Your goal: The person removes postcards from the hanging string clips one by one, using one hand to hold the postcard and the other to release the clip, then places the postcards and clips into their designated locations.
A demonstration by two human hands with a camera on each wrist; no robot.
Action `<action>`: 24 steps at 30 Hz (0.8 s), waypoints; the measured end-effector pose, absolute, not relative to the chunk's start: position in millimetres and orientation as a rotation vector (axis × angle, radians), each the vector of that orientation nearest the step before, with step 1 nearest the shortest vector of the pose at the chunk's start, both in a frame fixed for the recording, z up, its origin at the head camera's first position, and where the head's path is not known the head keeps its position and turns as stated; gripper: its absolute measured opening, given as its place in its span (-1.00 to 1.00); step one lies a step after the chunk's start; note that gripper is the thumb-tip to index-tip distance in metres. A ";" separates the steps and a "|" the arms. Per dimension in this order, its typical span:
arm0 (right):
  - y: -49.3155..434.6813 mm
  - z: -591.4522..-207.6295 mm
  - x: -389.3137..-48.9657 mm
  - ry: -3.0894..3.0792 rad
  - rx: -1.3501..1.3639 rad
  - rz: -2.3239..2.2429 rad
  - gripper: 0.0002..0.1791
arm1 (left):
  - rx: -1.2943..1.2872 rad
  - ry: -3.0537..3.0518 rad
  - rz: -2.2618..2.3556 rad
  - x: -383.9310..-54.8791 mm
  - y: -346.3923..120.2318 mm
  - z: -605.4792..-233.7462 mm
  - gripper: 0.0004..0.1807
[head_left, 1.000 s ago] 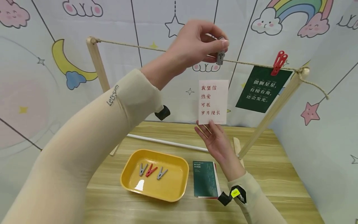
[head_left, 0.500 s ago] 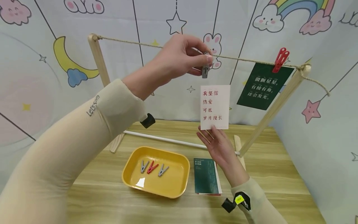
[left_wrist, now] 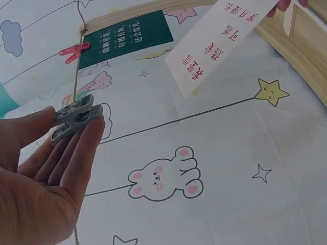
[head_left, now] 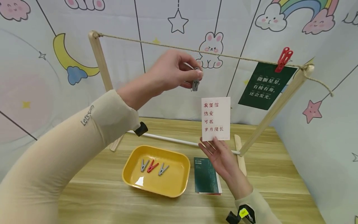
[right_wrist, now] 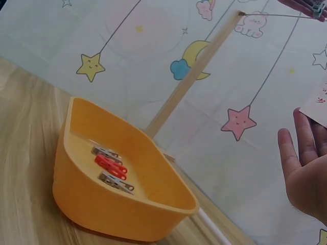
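My left hand (head_left: 179,70) pinches a grey clothespin (head_left: 195,84) between thumb and fingers, just below the twine (head_left: 156,44) in the head view. In the left wrist view the same clothespin (left_wrist: 76,118) sits at the fingertips, its jaws pointing away from the palm. Lower and to the right, my right hand (head_left: 221,158) holds a pale pink card (head_left: 216,116) with red writing upright by its bottom edge, thumb in front and fingers behind. The card is below the twine, apart from the clothespin. A dark green card (head_left: 265,87) hangs from the twine's right end under a red clothespin (head_left: 284,59).
A yellow tray (head_left: 167,189) on the wooden table (head_left: 112,193) holds two grey clothespins and a red one (head_left: 152,166). Beside it lies a stack of cards (head_left: 206,175), green on top. Wooden posts (head_left: 275,112) carry the twine; a white rod (head_left: 167,139) joins their feet.
My left hand has come down and left from the twine with the grey clothespin. My right hand has lowered the pink card a little.
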State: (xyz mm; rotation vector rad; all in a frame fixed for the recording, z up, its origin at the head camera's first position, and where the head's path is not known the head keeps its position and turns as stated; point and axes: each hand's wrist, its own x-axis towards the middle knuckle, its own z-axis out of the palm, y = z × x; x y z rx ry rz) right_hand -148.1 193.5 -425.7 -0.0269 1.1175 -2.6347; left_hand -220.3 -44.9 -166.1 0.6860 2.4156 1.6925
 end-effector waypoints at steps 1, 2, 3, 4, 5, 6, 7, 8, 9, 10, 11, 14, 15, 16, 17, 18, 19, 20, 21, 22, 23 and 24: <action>194.2 -428.1 -146.5 1.112 -0.019 -2.633 -0.64 | 0.669 2.423 1.678 -219.9 -45.7 -169.0 -0.83; 194.8 -430.3 -144.6 1.106 -0.016 -2.633 -0.64 | 0.649 2.430 1.661 -219.7 -46.6 -172.0 -0.82; 195.5 -432.5 -142.9 1.101 -0.012 -2.634 -0.65 | 0.636 2.435 1.646 -219.6 -47.6 -175.1 -0.82; 196.3 -435.1 -141.3 1.101 -0.015 -2.634 -0.66 | 0.621 2.442 1.629 -219.5 -48.5 -178.1 -0.82; 197.2 -437.7 -139.7 1.099 -0.016 -2.636 -0.67 | 0.606 2.448 1.611 -219.6 -49.4 -181.1 -0.82; 197.9 -439.9 -138.1 1.096 -0.019 -2.638 -0.67 | 0.593 2.451 1.598 -219.8 -50.2 -184.1 -0.81; 198.7 -442.0 -136.3 1.094 -0.021 -2.640 -0.67 | 0.582 2.456 1.583 -219.9 -51.2 -187.2 -0.81; 199.4 -444.1 -134.8 1.095 -0.023 -2.643 -0.67 | 0.573 2.455 1.574 -220.2 -52.3 -190.5 -0.81; 200.3 -446.3 -133.3 1.094 -0.020 -2.645 -0.67 | 0.566 2.456 1.565 -220.4 -53.5 -193.9 -0.81; 201.2 -448.3 -131.9 1.099 -0.023 -2.644 -0.67 | 0.559 2.463 1.549 -220.5 -54.7 -197.4 -0.81; 202.1 -449.9 -130.3 1.096 -0.014 -2.645 -0.66 | 0.552 2.469 1.534 -220.6 -55.9 -201.1 -0.81; 205.4 -454.5 -125.5 1.096 0.005 -2.639 -0.66 | 0.532 2.486 1.475 -220.5 -59.5 -213.2 -0.81; 206.2 -455.7 -124.1 1.102 0.016 -2.636 -0.66 | 0.531 2.489 1.460 -220.1 -60.6 -217.4 -0.81; 206.9 -456.7 -122.7 1.108 0.027 -2.633 -0.67 | 0.526 2.486 1.446 -220.1 -61.6 -221.9 -0.81; 207.4 -457.9 -121.5 1.111 0.045 -2.633 -0.67 | 0.526 2.483 1.435 -219.6 -62.6 -226.2 -0.81; 208.0 -459.4 -120.3 1.116 0.058 -2.632 -0.68 | 0.525 2.481 1.422 -219.1 -63.5 -230.5 -0.80; 208.6 -461.1 -119.2 1.118 0.066 -2.631 -0.69 | 0.524 2.481 1.407 -218.4 -64.6 -235.1 -0.80; 208.8 -462.4 -117.9 1.117 0.077 -2.631 -0.70 | 0.523 2.479 1.394 -217.4 -65.7 -239.4 -0.79; 208.9 -463.9 -116.6 1.117 0.087 -2.630 -0.71 | 0.520 2.479 1.380 -216.2 -66.7 -243.5 -0.79; 209.2 -465.5 -115.2 1.107 0.086 -2.630 -0.71 | 0.511 2.478 1.368 -215.3 -67.6 -247.6 -0.78; 209.6 -467.5 -113.9 1.103 0.083 -2.628 -0.71 | 0.506 2.480 1.354 -214.0 -68.7 -251.3 -0.78; 209.8 -469.2 -112.6 1.101 0.076 -2.626 -0.71 | 0.491 2.481 1.343 -213.2 -69.6 -254.9 -0.78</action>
